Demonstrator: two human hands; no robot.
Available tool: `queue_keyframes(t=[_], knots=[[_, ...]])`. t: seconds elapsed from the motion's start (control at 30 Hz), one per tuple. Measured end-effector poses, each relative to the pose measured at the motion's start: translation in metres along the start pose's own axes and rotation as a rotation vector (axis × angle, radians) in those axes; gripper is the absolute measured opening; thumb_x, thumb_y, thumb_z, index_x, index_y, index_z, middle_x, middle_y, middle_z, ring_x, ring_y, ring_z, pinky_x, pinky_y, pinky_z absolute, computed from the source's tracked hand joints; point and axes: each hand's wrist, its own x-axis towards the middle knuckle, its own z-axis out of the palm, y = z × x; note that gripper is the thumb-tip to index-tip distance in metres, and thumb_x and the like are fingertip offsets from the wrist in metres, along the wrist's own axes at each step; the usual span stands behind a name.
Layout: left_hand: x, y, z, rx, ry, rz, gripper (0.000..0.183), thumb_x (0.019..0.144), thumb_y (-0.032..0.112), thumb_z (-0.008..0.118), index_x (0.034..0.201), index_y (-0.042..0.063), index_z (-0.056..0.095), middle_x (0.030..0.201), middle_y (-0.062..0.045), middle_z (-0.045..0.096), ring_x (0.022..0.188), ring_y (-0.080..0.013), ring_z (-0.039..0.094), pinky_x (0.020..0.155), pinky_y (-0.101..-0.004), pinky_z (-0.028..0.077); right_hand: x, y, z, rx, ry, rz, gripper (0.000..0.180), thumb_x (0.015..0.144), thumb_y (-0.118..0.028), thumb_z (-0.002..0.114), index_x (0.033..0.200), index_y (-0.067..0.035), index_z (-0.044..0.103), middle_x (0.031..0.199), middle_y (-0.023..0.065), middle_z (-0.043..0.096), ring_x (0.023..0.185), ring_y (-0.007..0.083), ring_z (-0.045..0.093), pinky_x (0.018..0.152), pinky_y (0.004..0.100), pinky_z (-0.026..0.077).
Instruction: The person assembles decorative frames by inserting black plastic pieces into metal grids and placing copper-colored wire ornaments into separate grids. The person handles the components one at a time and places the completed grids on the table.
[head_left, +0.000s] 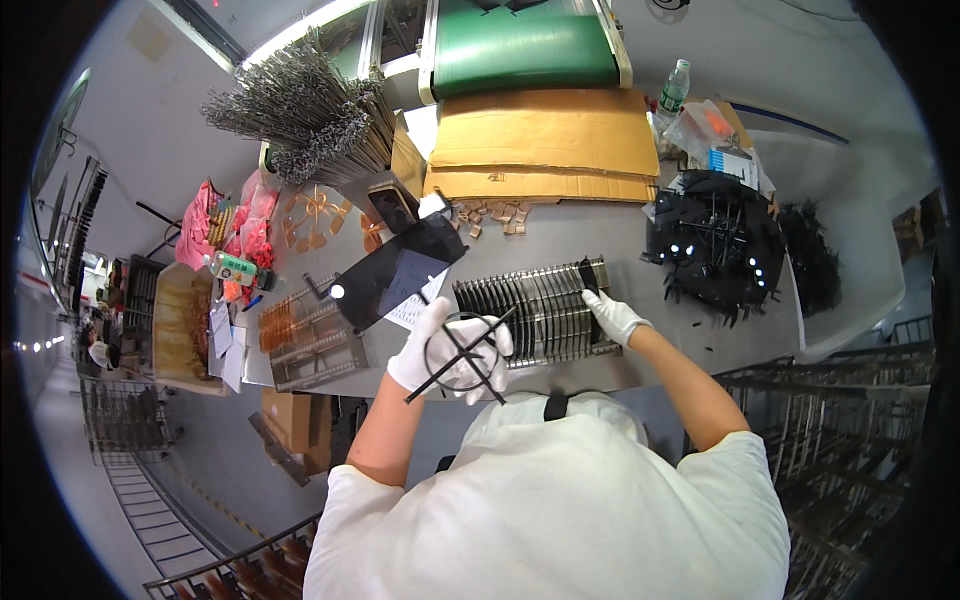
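Note:
My left hand (457, 352), in a white glove, is palm up and holds a black ring with crossed thin bars (465, 352). In front of me a slotted metal rack (566, 341) lies on the grey table, with thin curved black pieces (517, 315) standing side by side in its slots. At the rack's right end my right hand (613, 316), also gloved, has its fingers closed on a dark piece (589, 276). The lower part of that piece is hidden by the glove. Part of the rack's left front is covered by my left hand.
A pile of black parts (720, 240) lies at right, beside a translucent bin (855, 285). Left stands another rack with copper-coloured pieces (277, 326). A black panel (367, 296), copper-coloured blocks (514, 217), cardboard (544, 139), bundled wire rods (330, 127) and a green conveyor (525, 52) lie beyond.

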Motion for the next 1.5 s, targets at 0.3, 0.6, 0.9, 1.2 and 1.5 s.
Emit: queue_keyframes(t=[0.3, 0.6, 0.9, 1.2, 1.5], knots=[[0.032, -0.027, -0.017, -0.281, -0.035, -0.493, 0.085, 0.1, 0.069, 0.027, 0.105, -0.008, 0.063, 0.078, -0.018, 0.066, 0.051, -0.0224, 0.056, 0.045, -0.031, 0.047, -0.127, -0.157, -0.069, -0.888, 0.898, -0.876, 0.101, 0.078, -0.047, 0.082, 0.159, -0.009, 0.034, 0.15, 0.0207, 0.048, 0.135, 0.0371, 0.053, 0.106, 0.0407, 0.049], [-0.035, 0.052, 0.035, 1.12, 0.069, -0.879, 0.062, 0.097, 0.055, 0.056, 0.114, -0.002, 0.071, 0.07, -0.006, 0.067, 0.063, -0.0156, 0.064, 0.053, -0.0311, 0.046, -0.113, -0.123, -0.067, 0.805, -0.292, -0.095, 0.045, 0.1, -0.03, 0.057, 0.141, -0.012, 0.052, 0.09, 0.0103, 0.071, 0.061, 0.0183, 0.071, 0.063, 0.036, 0.063], [-0.272, 0.067, -0.094, -0.621, 1.029, 1.445, 0.042, 0.096, 0.022, 0.056, 0.129, -0.004, 0.06, 0.099, -0.006, 0.066, 0.076, -0.0184, 0.059, 0.069, -0.0397, 0.053, -0.014, 0.01, -0.014, 0.704, -0.215, 0.11, 0.06, 0.106, -0.062, 0.039, 0.14, -0.014, 0.05, 0.072, 0.0038, 0.067, 0.055, 0.0125, 0.057, 0.048, 0.0275, 0.038], [-0.127, 0.024, -0.112, -0.649, 0.715, 0.837, 0.035, 0.104, 0.03, 0.055, 0.123, 0.002, 0.066, 0.094, -0.005, 0.067, 0.079, -0.0157, 0.062, 0.066, -0.0269, 0.051, -0.036, -0.041, -0.013, -0.253, 0.032, 0.048, 0.097, 0.099, -0.079, 0.025, 0.166, -0.011, 0.012, 0.11, 0.0341, 0.07, 0.105, 0.0474, 0.069, 0.091, 0.0528, 0.054], [-0.1, 0.011, -0.105, -0.532, 0.652, 0.737, 0.034, 0.105, 0.033, 0.055, 0.121, 0.005, 0.067, 0.094, -0.002, 0.069, 0.078, -0.0133, 0.065, 0.067, -0.0267, 0.054, -0.044, 0.038, -0.142, -0.745, 0.553, 0.266, 0.064, 0.084, -0.047, 0.077, 0.138, -0.017, 0.058, 0.125, 0.0145, 0.065, 0.118, 0.037, 0.064, 0.096, 0.0487, 0.053]])
